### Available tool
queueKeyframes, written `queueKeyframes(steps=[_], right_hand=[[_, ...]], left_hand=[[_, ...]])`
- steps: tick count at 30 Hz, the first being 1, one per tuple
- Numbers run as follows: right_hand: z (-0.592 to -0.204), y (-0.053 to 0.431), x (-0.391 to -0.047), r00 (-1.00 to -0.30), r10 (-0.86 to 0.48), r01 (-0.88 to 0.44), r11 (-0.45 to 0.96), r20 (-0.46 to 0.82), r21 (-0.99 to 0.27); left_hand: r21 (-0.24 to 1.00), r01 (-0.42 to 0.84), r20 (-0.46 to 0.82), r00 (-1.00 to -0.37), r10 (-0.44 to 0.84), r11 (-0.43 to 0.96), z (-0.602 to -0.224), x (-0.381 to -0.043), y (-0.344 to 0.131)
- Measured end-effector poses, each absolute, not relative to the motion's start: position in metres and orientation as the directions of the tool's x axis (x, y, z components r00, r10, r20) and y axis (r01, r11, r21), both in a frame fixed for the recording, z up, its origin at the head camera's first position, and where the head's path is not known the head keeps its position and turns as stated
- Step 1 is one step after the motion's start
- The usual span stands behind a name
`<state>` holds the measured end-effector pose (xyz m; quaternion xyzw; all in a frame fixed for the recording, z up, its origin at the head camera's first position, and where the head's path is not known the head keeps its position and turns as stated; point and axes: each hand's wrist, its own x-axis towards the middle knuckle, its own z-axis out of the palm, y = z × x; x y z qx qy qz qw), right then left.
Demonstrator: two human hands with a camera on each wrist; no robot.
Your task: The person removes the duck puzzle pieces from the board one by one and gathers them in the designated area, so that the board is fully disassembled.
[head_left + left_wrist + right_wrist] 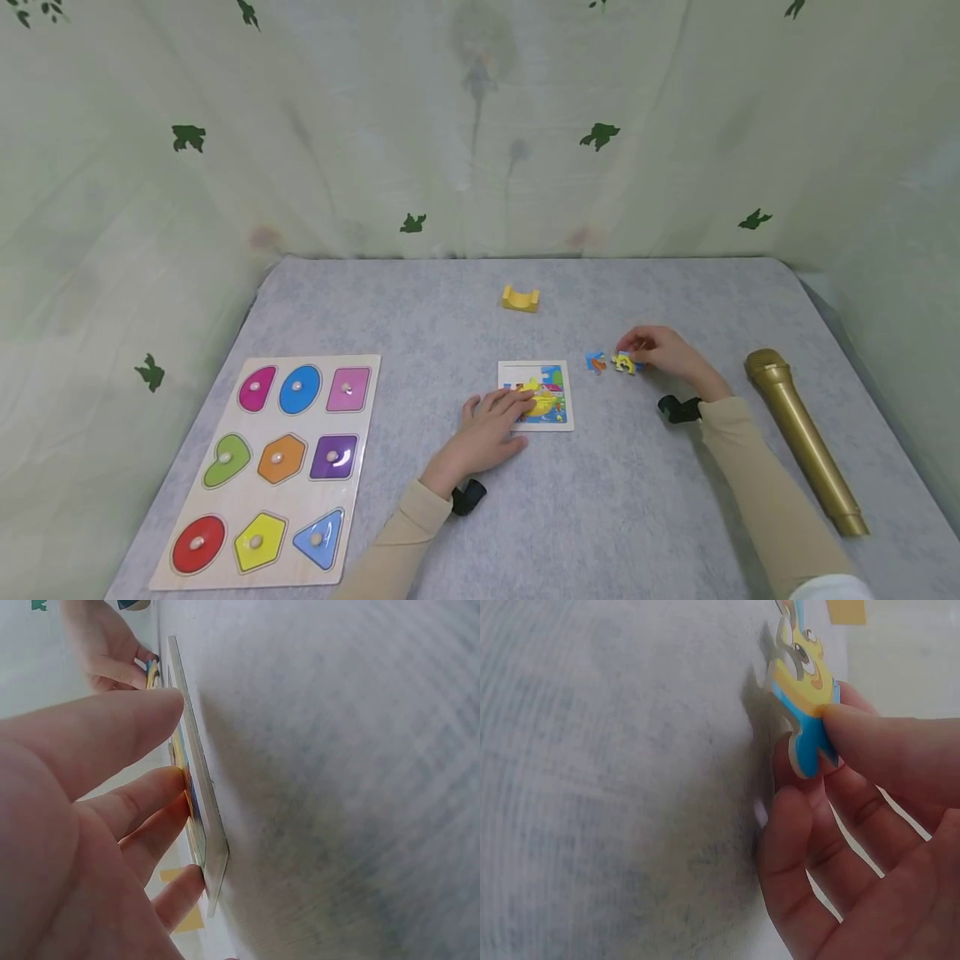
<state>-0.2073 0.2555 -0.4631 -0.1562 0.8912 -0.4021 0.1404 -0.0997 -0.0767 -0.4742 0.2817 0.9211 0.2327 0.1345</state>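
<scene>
A small jigsaw puzzle in a white frame (pixel 567 417) lies mid-table, with a yellow figure showing and its upper left part bare. My left hand (pixel 483 433) rests on its left side, fingers extended over the picture; in the left wrist view the fingertips touch the board. To the right of the board my right hand (pixel 667 354) pinches a yellow and blue puzzle piece (pixel 810 697) between thumb and fingers, tilted up from the table in the right wrist view. Beside it lies another puzzle piece (pixel 596 362), blue and orange.
On the left lies a large wooden shape board (pixel 300 508) with knobbed coloured shapes. A gold microphone (pixel 806 442) lies right of my right forearm. Behind the puzzle stands a yellow curved block (pixel 521 299). Fabric walls (pixel 480 167) enclose the table's back and sides.
</scene>
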Motion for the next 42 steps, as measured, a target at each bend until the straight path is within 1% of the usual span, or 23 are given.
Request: queueKeyframes(steps=[6,11,15,20,22,25,28,31,33,36,42], right_hand=[[-0.467,0.247,-0.209,-0.914,-0.4,-0.252,0.698,-0.074,-0.67],[-0.469,0.239,-0.21,-0.922,-0.385,-0.28,0.742,-0.046,-0.609],[-0.468,0.235,-0.208,-0.921,-0.389,-0.306,0.768,-0.029,-0.563],[-0.462,0.226,-0.205,-0.925,-0.381,-0.337,0.832,-0.012,-0.441],[-0.46,0.221,-0.204,-0.927,-0.376,-0.335,0.827,-0.001,-0.451],[-0.459,0.21,-0.202,-0.918,-0.396,-0.323,0.759,-0.008,-0.565],[-0.461,0.196,-0.199,-0.883,-0.469,-0.324,0.65,-0.028,-0.688],[-0.463,0.181,-0.197,-0.841,-0.54,-0.349,0.588,-0.032,-0.73],[-0.464,0.171,-0.195,-0.823,-0.567,-0.364,0.573,-0.034,-0.735],[-0.465,0.159,-0.195,-0.808,-0.587,-0.393,0.588,-0.038,-0.707],[-0.463,0.146,-0.195,-0.791,-0.61,-0.452,0.64,-0.053,-0.621]], left_hand=[[0.511,0.456,-0.114,-0.804,0.584,0.728,-0.474,-0.099,-0.077],[0.511,0.459,-0.107,-0.805,0.583,0.727,-0.474,-0.098,-0.077],[0.483,0.474,-0.095,-0.808,0.582,0.736,-0.473,-0.098,-0.076],[0.439,0.503,-0.063,-0.81,0.584,0.745,-0.468,-0.099,-0.071],[0.43,0.508,-0.054,-0.811,0.583,0.746,-0.467,-0.099,-0.07],[0.418,0.518,-0.044,-0.81,0.586,0.747,-0.467,-0.1,-0.068],[0.417,0.535,-0.028,-0.8,0.599,0.735,-0.468,-0.102,-0.067],[0.437,0.551,-0.025,-0.782,0.622,0.711,-0.468,-0.104,-0.066],[0.447,0.56,-0.037,-0.768,0.639,0.698,-0.468,-0.105,-0.066],[0.453,0.562,-0.067,-0.753,0.655,0.692,-0.469,-0.106,-0.064],[0.456,0.55,-0.096,-0.751,0.653,0.7,-0.47,-0.106,-0.063]])
